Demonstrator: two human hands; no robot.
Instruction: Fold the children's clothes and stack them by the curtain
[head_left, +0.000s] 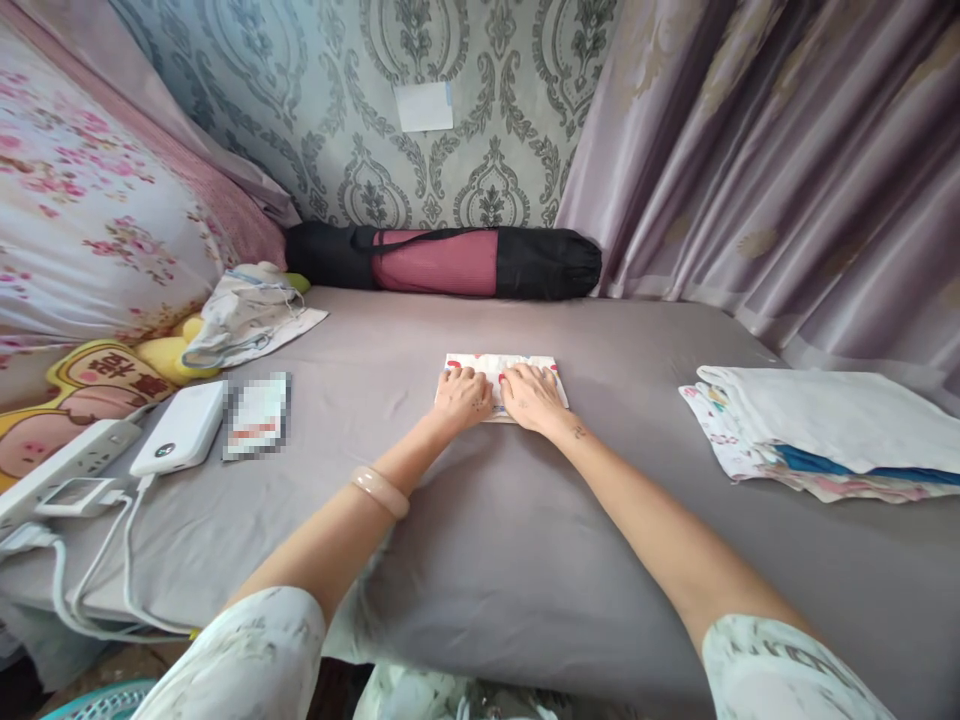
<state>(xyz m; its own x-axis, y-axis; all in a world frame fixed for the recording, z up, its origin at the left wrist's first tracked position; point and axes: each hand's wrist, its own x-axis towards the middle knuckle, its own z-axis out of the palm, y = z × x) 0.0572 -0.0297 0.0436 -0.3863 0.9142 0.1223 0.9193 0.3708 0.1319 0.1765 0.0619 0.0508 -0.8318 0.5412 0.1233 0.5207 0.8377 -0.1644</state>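
Note:
A small folded white cloth with red and a few darker printed marks lies flat on the grey sheet in the middle of the head view. My left hand rests palm down on its left part, fingers pointing away and slightly bent. Beside it, my right hand presses on the right part with fingers apart. The two thumbs come near each other over the middle of the cloth. Both hands cover much of its surface, and the fingers' undersides are hidden. A pale bangle circles my left wrist.
Folded fabrics are stacked at the right. On the left lie a white power bank, a power strip with cables, a blurred packet and a crumpled cloth. A black and maroon rolled bag lies along the wall.

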